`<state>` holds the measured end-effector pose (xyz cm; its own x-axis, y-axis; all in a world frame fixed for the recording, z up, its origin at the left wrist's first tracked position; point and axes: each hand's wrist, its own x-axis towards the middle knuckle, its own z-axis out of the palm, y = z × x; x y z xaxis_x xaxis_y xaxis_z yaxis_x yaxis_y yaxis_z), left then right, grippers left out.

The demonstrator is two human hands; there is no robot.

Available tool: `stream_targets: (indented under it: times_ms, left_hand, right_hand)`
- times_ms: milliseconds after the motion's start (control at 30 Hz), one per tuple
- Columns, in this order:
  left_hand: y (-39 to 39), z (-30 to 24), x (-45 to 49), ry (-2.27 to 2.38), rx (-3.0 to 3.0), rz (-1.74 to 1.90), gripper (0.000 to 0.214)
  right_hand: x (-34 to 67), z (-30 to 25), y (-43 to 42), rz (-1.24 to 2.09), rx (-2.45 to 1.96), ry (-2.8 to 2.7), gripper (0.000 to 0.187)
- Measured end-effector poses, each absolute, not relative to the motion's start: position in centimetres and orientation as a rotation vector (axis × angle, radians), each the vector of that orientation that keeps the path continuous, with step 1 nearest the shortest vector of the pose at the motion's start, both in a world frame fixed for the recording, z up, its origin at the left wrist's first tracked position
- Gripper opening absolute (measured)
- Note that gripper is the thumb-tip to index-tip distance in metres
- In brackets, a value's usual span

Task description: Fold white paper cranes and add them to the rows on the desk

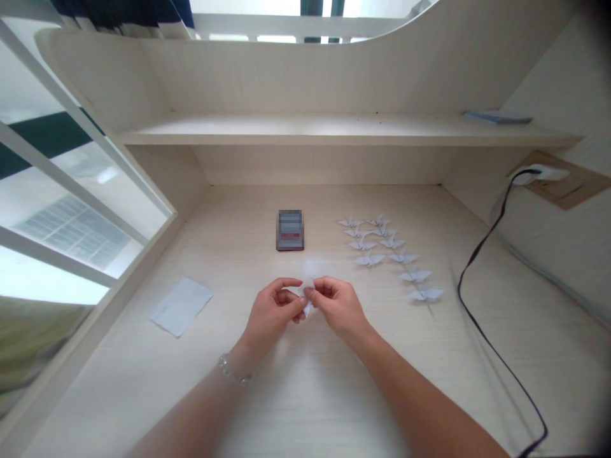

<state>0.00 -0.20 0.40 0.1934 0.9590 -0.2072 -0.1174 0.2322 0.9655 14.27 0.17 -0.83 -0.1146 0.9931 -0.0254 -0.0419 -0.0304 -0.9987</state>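
Note:
Between my two hands is a small piece of folded white paper (pixel 308 287), partly covered by my fingers. My left hand (pixel 279 302), with a bracelet (pixel 233 371) at the wrist, pinches its left and lower side. On the other side, my right hand (pixel 338 302) grips the upper right part between thumb and fingers. Several white paper cranes (pixel 370 260) stand in two rows on the desk, beyond my right hand. Off to the left lies a stack or sheet of white paper (pixel 181 306), flat on the desk.
A phone-like dark rectangle (pixel 290 230) with a blurred face lies beyond my hands. At right, a black cable (pixel 470 305) runs from a wall socket (pixel 566 181) down across the desk (pixel 305 407). Above is a shelf (pixel 305 124) holding a thin flat item (pixel 498 117).

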Motion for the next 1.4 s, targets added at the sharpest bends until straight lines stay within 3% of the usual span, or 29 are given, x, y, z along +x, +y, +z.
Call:
stream_targets:
  times_ms: [667,1133,1400]
  left_hand:
    - [-0.81,0.43,0.08,0.996,0.962,0.783,0.037]
    - [-0.66,0.70,0.15,1.016,1.065,0.756,0.014]
    - [-0.36,0.73,0.10,1.060,1.057,0.776,0.026]
  right_hand:
    - [14.63,-0.52,0.55,1.060,-1.233,-1.172,0.019]
    - [14.52,-0.34,0.22,1.116,-1.204,-1.195,0.020]
    - [14.05,-0.50,0.01,1.247,-1.129,-1.208,0.019]
